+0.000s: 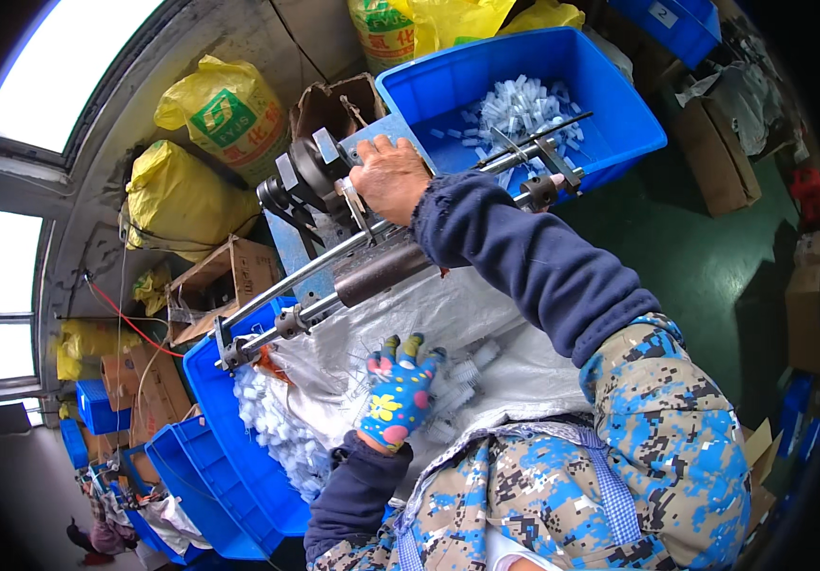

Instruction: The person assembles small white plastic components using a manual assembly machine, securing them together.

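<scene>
My left hand (397,392), in a blue glove with a flower print, lies palm down with its fingers apart. Under and beside it is a small heap of clear plastic pieces (462,381), resting on a white plastic sheet (515,328). My bare right hand (391,176) reaches across a metal bench machine (320,176). Its fingers curl over the machine's upper part, and what they grip is hidden beneath them. A metal lever (355,205) sits just below that hand. Long steel rods and a dark roller (381,274) run slantwise between my two hands.
Behind the machine, a blue bin (619,157) holds many clear pieces. Another blue bin (205,371) at left holds more, partly under the sheet. Yellow sacks (182,195) and a cardboard box (253,271) line the wall. Green floor (686,262) shows at right, with a carton (719,157) on it.
</scene>
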The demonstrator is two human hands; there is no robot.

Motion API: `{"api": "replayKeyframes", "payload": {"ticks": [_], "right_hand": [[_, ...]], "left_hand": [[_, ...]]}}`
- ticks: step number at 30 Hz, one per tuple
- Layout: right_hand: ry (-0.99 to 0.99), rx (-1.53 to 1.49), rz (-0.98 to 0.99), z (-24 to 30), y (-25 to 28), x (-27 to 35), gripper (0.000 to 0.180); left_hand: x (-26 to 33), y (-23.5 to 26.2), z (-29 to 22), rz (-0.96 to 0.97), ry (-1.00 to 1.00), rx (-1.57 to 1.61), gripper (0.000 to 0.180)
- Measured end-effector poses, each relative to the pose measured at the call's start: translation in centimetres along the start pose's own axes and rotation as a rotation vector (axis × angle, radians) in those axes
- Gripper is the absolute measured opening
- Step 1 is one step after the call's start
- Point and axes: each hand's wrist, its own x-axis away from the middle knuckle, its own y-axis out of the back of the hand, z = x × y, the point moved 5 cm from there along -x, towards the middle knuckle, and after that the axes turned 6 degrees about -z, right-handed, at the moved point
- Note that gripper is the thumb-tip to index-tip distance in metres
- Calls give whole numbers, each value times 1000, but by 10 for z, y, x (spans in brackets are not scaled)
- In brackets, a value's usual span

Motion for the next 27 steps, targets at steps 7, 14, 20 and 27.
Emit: {"api": "replayKeyframes", "payload": {"ticks": [7,14,20,27], "right_hand": [[-35,79,-13,-7,-9,3,17],[6,35,-6,-4,-12,1,20],[-34,-37,74,-7,-12,2,18],[-22,-25,64,-5,-15,1,19]], "left_hand": [[2,-3,64,-111,202,431,47],[12,-14,84,-93,491,924,41],[14,25,71,-267,272,575,35],[16,37,61,-81,305,353,45]]}}
